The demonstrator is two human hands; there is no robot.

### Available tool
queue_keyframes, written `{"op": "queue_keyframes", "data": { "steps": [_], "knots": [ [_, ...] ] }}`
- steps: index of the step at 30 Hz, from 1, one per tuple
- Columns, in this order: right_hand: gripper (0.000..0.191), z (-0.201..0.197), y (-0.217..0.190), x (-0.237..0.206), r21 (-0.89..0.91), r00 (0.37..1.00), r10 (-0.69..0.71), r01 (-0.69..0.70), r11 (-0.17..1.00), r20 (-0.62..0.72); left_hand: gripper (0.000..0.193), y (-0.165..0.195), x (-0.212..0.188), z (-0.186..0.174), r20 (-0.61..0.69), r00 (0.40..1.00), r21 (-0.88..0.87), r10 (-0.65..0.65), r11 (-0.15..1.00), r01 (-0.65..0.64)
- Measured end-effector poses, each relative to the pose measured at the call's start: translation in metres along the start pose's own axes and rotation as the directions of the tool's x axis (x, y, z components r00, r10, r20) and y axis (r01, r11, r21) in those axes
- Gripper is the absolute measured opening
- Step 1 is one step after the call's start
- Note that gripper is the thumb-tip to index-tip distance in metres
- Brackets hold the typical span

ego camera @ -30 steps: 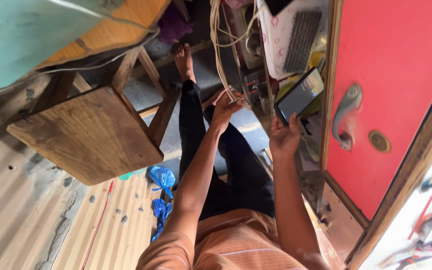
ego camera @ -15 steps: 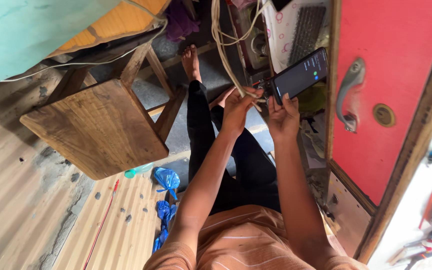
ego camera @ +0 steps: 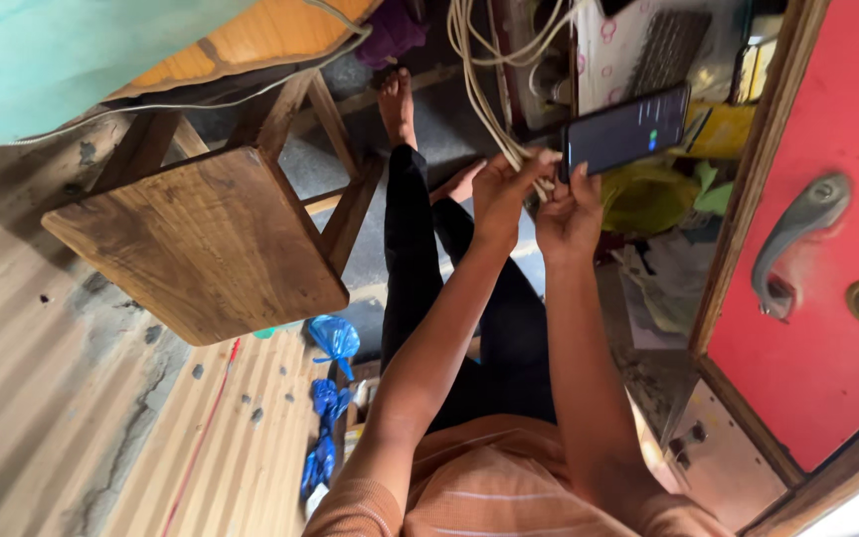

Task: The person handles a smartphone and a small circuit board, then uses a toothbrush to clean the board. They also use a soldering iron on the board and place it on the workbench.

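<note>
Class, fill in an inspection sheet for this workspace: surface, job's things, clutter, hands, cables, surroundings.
Surface: wooden plank floor, stained and cracked.
Job's things: dark smartphone, screen lit; bundle of pale cables.
Clutter: blue plastic bags on the floor; yellow bag and papers by the door.
Hands: left hand grips the cable bundle; right hand holds the smartphone's lower edge.
Cables: pale bundle runs up from the left hand; thin cord along the table edge.
Surroundings: wooden stool, red door with metal handle.

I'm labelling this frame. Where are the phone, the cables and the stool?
phone (ego camera: 626, 130), head view, middle of its dark screen.
cables (ego camera: 476, 94), head view, pale bundle above the hands.
stool (ego camera: 201, 244), head view, middle of its seat.
</note>
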State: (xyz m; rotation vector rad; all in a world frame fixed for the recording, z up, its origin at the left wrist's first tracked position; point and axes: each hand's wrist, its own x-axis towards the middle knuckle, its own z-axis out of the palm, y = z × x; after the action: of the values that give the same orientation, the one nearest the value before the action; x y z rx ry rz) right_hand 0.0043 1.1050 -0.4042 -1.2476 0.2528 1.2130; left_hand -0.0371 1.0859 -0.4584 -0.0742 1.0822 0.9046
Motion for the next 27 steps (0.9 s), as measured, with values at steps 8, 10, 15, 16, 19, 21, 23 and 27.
{"op": "queue_keyframes", "data": {
  "steps": [8, 10, 15, 16, 19, 21, 23, 27],
  "knots": [
    [0.022, 0.006, 0.011, 0.021, 0.124, 0.997, 0.082, -0.082, 0.989, 0.005, 0.017, 0.001, 0.02, 0.006, -0.102, 0.995, -0.122, -0.004, 0.992, -0.009],
    [0.024, 0.005, 0.012, 0.025, 0.112, 0.997, 0.073, -0.07, 0.991, -0.021, 0.017, 0.001, 0.023, 0.006, -0.102, 0.995, -0.103, 0.008, 0.994, -0.019],
    [0.022, 0.005, 0.012, 0.032, 0.006, 0.998, -0.066, 0.066, 0.998, 0.003, 0.019, -0.006, 0.031, 0.009, -0.107, 0.994, -0.06, 0.035, 0.997, -0.042],
    [0.021, 0.005, 0.011, 0.033, -0.017, 0.993, -0.112, 0.112, 0.994, 0.024, 0.019, -0.006, 0.033, 0.01, -0.107, 0.993, -0.022, 0.054, 0.998, -0.057],
    [0.028, 0.006, 0.009, 0.034, -0.135, 0.973, -0.217, 0.206, 0.969, -0.073, 0.02, -0.003, 0.035, 0.011, -0.124, 0.991, -0.002, -0.043, 0.999, 0.043],
    [0.026, 0.007, 0.008, 0.034, -0.19, 0.97, -0.237, 0.223, 0.956, -0.058, 0.02, 0.003, 0.038, 0.011, -0.11, 0.986, 0.007, -0.128, 0.992, 0.129],
    [0.025, 0.006, 0.007, 0.035, -0.204, 0.969, -0.241, 0.224, 0.953, -0.058, 0.02, 0.008, 0.039, 0.012, -0.077, 0.979, 0.039, -0.191, 0.98, 0.194],
    [0.025, 0.006, 0.004, 0.043, -0.203, 0.971, -0.225, 0.205, 0.958, -0.082, 0.046, 0.013, 0.04, 0.013, -0.058, 0.965, 0.09, -0.257, 0.961, 0.262]
  ]
}}
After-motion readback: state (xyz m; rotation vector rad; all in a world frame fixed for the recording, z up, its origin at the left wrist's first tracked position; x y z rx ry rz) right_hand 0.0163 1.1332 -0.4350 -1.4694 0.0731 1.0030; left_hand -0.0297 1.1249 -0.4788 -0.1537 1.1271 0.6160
